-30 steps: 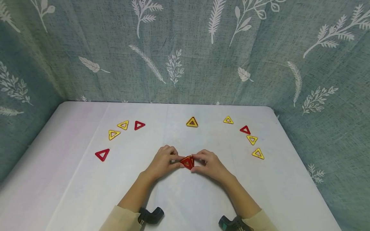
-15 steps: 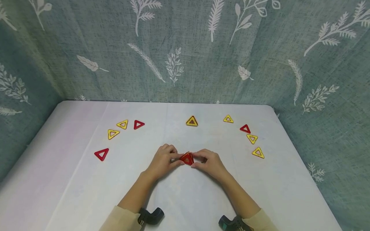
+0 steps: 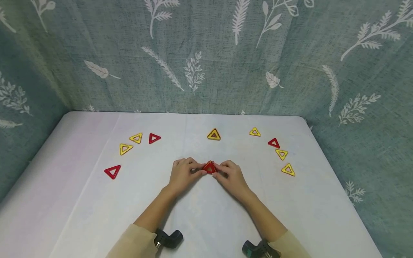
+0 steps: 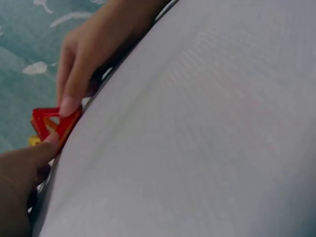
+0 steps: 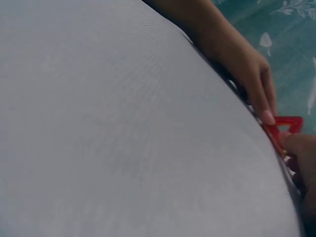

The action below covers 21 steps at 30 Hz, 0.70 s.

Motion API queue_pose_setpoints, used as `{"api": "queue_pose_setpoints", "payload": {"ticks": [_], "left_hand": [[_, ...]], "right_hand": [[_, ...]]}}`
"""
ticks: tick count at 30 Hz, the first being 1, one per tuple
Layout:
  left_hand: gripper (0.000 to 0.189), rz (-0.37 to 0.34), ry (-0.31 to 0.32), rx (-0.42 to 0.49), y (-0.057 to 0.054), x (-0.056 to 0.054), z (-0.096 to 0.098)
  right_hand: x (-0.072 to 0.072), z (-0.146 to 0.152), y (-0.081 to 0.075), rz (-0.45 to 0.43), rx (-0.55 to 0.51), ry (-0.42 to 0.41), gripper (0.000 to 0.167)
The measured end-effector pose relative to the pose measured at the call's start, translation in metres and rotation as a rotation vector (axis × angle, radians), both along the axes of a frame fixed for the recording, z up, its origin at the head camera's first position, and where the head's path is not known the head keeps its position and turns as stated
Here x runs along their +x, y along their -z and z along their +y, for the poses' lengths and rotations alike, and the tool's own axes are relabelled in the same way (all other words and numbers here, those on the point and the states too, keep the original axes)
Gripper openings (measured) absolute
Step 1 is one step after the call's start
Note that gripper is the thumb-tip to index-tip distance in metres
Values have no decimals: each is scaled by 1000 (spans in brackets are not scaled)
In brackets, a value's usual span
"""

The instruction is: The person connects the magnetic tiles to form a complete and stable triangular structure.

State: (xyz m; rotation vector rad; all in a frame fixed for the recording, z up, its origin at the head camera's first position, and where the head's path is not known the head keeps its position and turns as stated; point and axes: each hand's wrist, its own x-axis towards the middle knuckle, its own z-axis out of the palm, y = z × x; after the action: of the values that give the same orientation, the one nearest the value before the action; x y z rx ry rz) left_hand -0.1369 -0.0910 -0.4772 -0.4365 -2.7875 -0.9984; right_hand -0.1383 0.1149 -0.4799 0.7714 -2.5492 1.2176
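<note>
A small pyramid of triangular tiles (image 3: 209,168) stands between the two hands at mid-table, its red open-centred face towards me and some orange-yellow showing behind. My left hand (image 3: 184,175) pinches its left side between thumb and index finger. From the right, my right hand (image 3: 233,179) pinches the opposite side the same way. In the left wrist view, thumbs press on the red tile (image 4: 45,112), with a bit of yellow behind it. The right wrist view shows the red tile (image 5: 290,120) at the fingertips. The rear faces are mostly hidden.
Beyond the hands sits a yellow triangular piece with a dark centre (image 3: 214,135). Left lie red (image 3: 112,172) and yellow triangle tiles (image 3: 126,148); more yellow (image 3: 288,170) and red ones (image 3: 274,143) lie right. A leaf-patterned curtain (image 3: 206,71) borders the white table (image 3: 80,229).
Both hands have slid the pyramid forward, away from me, and it has turned slightly so its red face is squarer to view. The loose tiles stay in place.
</note>
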Motion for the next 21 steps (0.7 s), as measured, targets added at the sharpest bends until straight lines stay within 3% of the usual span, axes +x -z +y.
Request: {"api": "queue_pose_setpoints", "payload": {"ticks": [10,21], "left_hand": [[32,-4,-130,-18,2,-17,16],[34,-14,-180,-14,-1,-47,32]], "right_hand": [[-20,-12,1,-53,33,173,35],[-47,-14,-3,-33,125,310,35]]}}
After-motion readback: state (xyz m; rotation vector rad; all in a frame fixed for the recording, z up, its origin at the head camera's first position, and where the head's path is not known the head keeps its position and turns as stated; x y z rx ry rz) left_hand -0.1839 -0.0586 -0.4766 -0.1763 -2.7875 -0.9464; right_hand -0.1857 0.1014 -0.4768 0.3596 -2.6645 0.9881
